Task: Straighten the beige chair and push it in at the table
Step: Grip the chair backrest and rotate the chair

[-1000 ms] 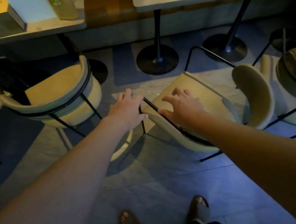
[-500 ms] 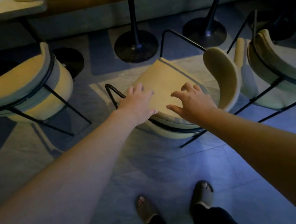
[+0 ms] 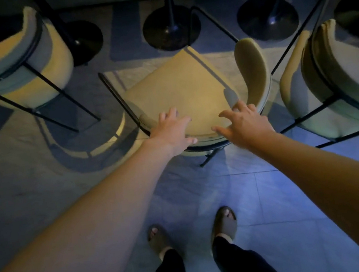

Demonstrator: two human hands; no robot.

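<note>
The beige chair [image 3: 180, 88] sits askew on the floor in front of me. Its seat tilts toward me, its curved backrest [image 3: 254, 72] is on the right, and black frame rods stick out to the left and back. My left hand [image 3: 171, 132] is spread over the near left rim of the seat. Over the near right rim, by the backrest's base, my right hand [image 3: 246, 124] is also spread, fingers apart. Neither hand is closed around the chair. The table shows only as black pedestal bases [image 3: 171, 29] behind the chair.
Another beige chair [image 3: 21, 66] stands at the left and a third [image 3: 338, 77] close on the right, its frame near the askew chair's backrest. A second round base [image 3: 268, 20] sits behind on the right. My feet [image 3: 193, 230] stand on the tiled floor.
The view has dropped and the tabletops have left the frame. Both hands have slid from the chair's middle and left rod to its near rim, closer together relative to the seat.
</note>
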